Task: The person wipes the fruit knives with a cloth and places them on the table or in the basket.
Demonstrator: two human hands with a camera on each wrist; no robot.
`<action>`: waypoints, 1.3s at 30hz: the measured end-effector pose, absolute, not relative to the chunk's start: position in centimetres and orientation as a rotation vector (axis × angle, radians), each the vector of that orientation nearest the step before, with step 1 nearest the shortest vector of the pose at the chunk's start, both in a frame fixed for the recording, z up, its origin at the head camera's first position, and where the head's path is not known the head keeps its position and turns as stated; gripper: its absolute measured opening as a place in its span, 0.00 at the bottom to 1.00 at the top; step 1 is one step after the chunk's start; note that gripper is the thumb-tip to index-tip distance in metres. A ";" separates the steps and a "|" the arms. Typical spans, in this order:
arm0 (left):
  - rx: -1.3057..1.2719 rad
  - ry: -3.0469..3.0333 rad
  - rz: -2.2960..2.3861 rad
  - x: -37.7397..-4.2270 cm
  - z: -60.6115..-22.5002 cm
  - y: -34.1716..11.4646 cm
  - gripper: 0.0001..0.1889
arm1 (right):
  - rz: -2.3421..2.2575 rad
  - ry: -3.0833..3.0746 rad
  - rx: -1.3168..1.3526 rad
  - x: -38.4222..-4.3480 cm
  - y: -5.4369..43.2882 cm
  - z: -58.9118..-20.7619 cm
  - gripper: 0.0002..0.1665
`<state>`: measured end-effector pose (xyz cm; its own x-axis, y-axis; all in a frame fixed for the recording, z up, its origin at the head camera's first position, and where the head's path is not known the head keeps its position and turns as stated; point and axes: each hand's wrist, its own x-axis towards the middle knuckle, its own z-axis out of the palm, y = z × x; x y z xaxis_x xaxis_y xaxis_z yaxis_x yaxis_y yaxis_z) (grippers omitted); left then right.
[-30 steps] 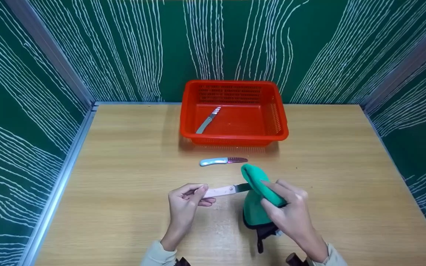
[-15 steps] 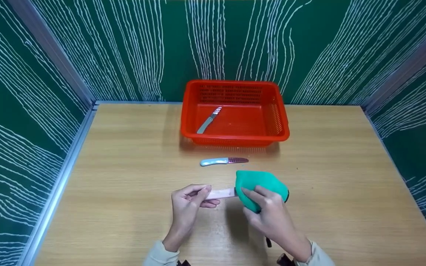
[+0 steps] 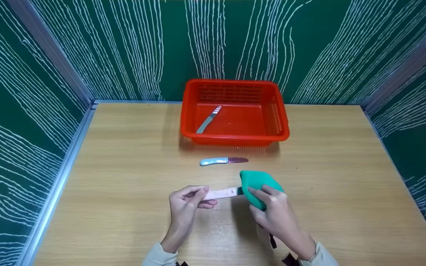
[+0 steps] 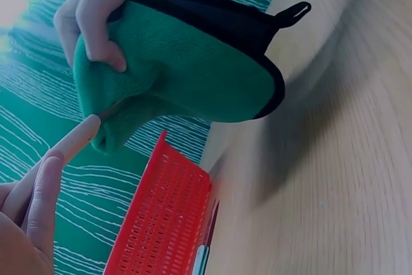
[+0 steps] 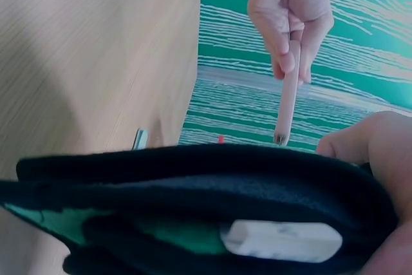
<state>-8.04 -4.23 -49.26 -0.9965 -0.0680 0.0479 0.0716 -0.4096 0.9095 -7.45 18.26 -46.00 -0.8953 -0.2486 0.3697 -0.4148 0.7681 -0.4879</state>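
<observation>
My left hand (image 3: 184, 208) pinches the pale pink handle of a knife (image 3: 222, 193), its blade pointing right. A green cloth (image 3: 259, 180) with black edging is folded over the blade, leaving only a short dark stretch showing beside the handle. My right hand (image 3: 277, 212) grips this cloth with the thumb below and fingers on top, pressing it around the blade. In the left wrist view the cloth (image 4: 199, 62) hangs above the table with a black loop. The right wrist view shows its layered black edge (image 5: 193, 165) and a white label (image 5: 283, 241).
A knife with a light blue handle (image 3: 214, 162) and patterned blade lies on the wooden table (image 3: 124, 177). Behind it stands a red perforated basket (image 3: 235, 138), holding a grey-handled knife (image 3: 204, 125). Green walls (image 3: 176, 44) with white lines surround the table.
My right hand first moved the cloth left along the blade up to the handle, then drew it slightly back right, exposing a bit of blade. The left hand stays nearly still.
</observation>
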 end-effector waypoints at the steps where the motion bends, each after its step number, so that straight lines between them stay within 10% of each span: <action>1: 0.002 -1.662 -2.568 -8.0 -49.3 -4.3 0.10 | 0.840 -2.670 0.516 -7.5 18.4 -46.1 0.20; 39: -0.020 -1.667 -2.388 -9.2 -48.3 -5.7 0.10 | 0.860 -2.705 0.313 -8.3 23.3 -49.0 0.17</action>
<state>-9.24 -5.72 -48.32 -0.9739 -0.1783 0.1407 0.1936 -0.3270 0.9250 -8.26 23.35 -49.04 -0.9358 -0.1188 0.3318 -0.2886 0.7986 -0.5281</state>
